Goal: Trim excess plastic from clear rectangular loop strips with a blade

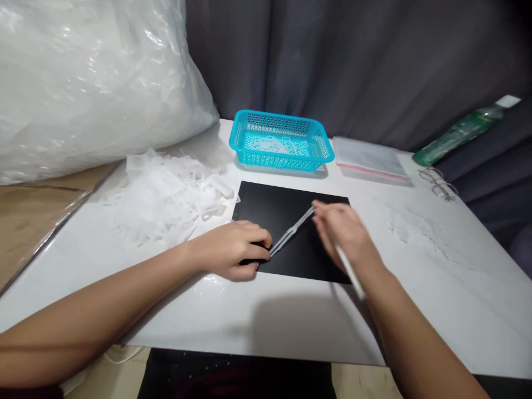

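Note:
A narrow, translucent plastic piece slants over a black mat, running from one hand to the other. My left hand is closed, its curled fingers gripping the lower end over the mat's left part. At the upper end, the fingertips of my right hand pinch the piece. A slim white stick-like tool also sits in my right hand, its end jutting out below the palm; its tip is hidden. Left of the mat lies a loose heap of translucent white plastic pieces.
Behind the mat stands a blue perforated basket with small clear pieces inside. Clear zip bags, a green bottle and glasses are at the back right. Thin scraps lie right. A bulging plastic bag fills the left.

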`<state>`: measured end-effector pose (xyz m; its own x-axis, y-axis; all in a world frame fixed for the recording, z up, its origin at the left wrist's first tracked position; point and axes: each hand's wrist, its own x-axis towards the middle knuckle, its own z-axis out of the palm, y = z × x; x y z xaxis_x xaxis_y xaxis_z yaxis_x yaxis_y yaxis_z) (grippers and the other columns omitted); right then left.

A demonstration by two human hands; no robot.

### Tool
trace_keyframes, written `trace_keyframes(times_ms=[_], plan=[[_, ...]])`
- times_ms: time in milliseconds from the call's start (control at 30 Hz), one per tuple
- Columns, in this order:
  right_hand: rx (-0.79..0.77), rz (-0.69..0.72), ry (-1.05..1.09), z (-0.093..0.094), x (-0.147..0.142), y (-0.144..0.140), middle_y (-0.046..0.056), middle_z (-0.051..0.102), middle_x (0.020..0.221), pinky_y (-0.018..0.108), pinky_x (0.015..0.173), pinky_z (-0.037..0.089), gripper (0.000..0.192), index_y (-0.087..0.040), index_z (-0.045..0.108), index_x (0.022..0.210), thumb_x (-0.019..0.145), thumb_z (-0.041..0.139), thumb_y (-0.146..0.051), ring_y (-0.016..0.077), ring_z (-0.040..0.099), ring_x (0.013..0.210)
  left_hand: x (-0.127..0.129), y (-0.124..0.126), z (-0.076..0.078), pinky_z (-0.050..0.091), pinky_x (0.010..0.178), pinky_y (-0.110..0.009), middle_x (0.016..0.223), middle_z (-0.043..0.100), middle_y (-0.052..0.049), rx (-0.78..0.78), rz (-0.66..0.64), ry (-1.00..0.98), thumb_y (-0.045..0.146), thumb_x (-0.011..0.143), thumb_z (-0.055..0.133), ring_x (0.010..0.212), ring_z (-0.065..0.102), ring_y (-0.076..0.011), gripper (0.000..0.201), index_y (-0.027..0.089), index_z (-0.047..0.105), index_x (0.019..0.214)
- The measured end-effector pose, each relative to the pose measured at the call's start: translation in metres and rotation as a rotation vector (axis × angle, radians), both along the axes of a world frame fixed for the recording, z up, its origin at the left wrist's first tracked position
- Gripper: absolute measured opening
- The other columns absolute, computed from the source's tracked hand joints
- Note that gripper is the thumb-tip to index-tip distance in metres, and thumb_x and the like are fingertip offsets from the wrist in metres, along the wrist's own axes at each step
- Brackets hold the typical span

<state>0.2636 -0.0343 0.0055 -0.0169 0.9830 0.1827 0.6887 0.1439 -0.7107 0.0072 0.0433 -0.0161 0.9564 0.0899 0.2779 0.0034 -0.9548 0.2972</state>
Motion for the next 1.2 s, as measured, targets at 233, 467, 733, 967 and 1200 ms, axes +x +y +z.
trace_keyframes(times_ms=[233,467,733,967,1200], plan=[[-0.137,-0.644,-0.777,0.012,0.082,0.008,0.021,0.065,0.088,0.048,0.072,0.047,0.026,-0.012,0.063,0.095,0.087,0.048,-0.032,0.0362,0.063,0.085,-0.002,0.000,-0.005,0.049,0.081,-0.038,0.104,0.067,-0.010,-0.040,-0.041,-0.069,0.015,0.079,0.053,0.085,0.063,-0.0217,0.027,0.016,0.069,0.101],[-0.062,-0.166,-0.418,0.005,0.023,0.005,0.008,0.068,0.097,0.034,0.081,0.046,0.022,-0.021,0.064,0.094,0.090,0.050,-0.036,0.0238,0.064,0.093,-0.002,0.004,-0.009,0.051,0.076,-0.032,0.097,0.065,-0.011,-0.092,0.120,-0.199,0.024,0.090,0.054,0.085,0.062,-0.0183,0.021,0.016,0.071,0.100],[-0.393,0.159,0.214,-0.007,-0.036,-0.013,0.004,0.069,0.087,0.031,0.070,0.051,0.024,-0.021,0.055,0.083,0.095,0.046,-0.040,0.0179,0.067,0.078,0.004,-0.005,-0.007,0.044,0.071,-0.027,0.107,0.067,-0.007,0.042,0.184,-0.038,0.023,0.098,0.043,0.083,0.061,-0.0159,0.028,0.019,0.070,0.091],[-0.416,0.192,0.970,-0.003,-0.058,-0.027,0.002,0.066,0.088,0.033,0.074,0.058,0.034,-0.022,0.038,0.073,0.083,0.069,-0.032,0.0151,0.068,0.078,-0.003,-0.019,0.013,0.051,0.079,-0.025,0.103,0.072,-0.006,-0.067,0.133,-0.341,0.021,0.103,0.031,0.090,0.067,-0.0156,0.033,0.018,0.063,0.106],[-0.147,0.134,1.003,0.007,-0.066,-0.039,0.000,0.067,0.084,0.029,0.068,0.060,0.032,-0.021,0.041,0.068,0.082,0.070,-0.020,0.0148,0.072,0.073,-0.011,-0.019,0.020,0.059,0.086,-0.032,0.105,0.073,-0.012,0.105,-0.042,-0.540,0.014,0.096,0.040,0.100,0.069,-0.0229,0.031,0.018,0.060,0.120]])
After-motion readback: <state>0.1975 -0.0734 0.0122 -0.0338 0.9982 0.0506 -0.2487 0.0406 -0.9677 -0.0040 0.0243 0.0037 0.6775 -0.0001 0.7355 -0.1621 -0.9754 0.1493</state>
